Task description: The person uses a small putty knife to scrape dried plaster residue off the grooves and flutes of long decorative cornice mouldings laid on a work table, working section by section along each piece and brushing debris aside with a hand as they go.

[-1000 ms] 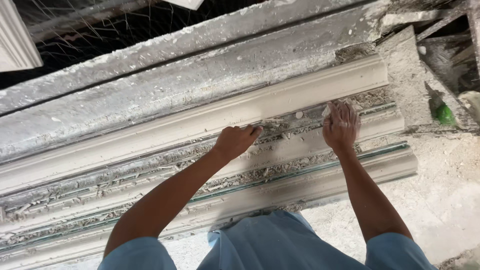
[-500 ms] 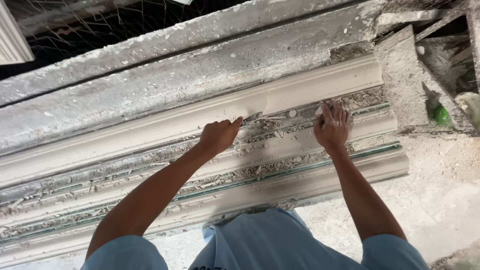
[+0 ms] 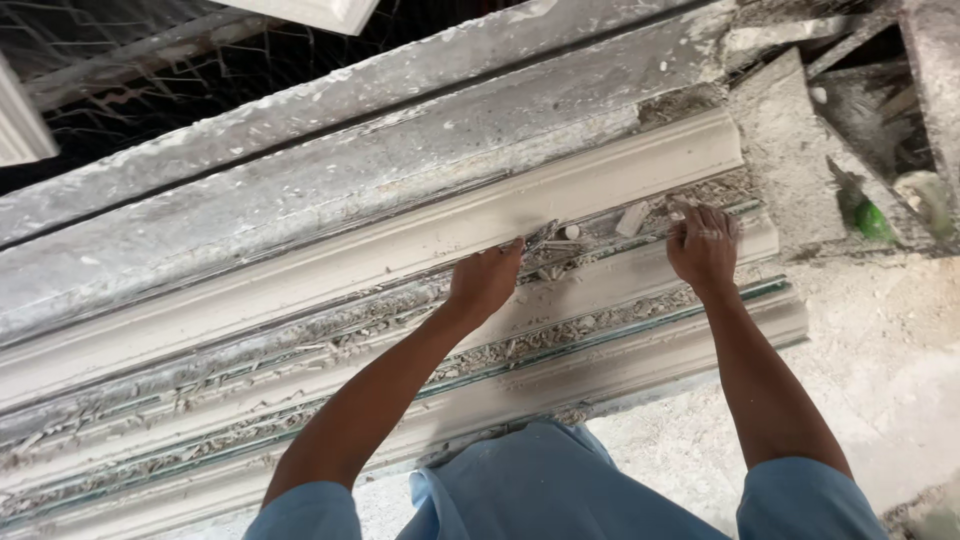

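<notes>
left hand [image 3: 485, 282] fingers closed on small metal scraper blade [image 3: 545, 238], tip at groove of long white plaster cornice moulding [image 3: 400, 250] on counter. right hand [image 3: 703, 248] fingers curled, pressing crumbly plaster debris [image 3: 640, 218] near right end. step: scraping groove clean; next move likely calls for steady stroke along channel.

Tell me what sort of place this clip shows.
Likely a plaster moulding workshop: long white cornice mouldings lie on a plaster-crusted bench, with dried scraps scattered between them under both hands.

1 head-worn camera looks steeply down from close above the person's outstretched arms, facing a long plaster moulding [image 3: 420, 240] running diagonally across the frame.
</notes>
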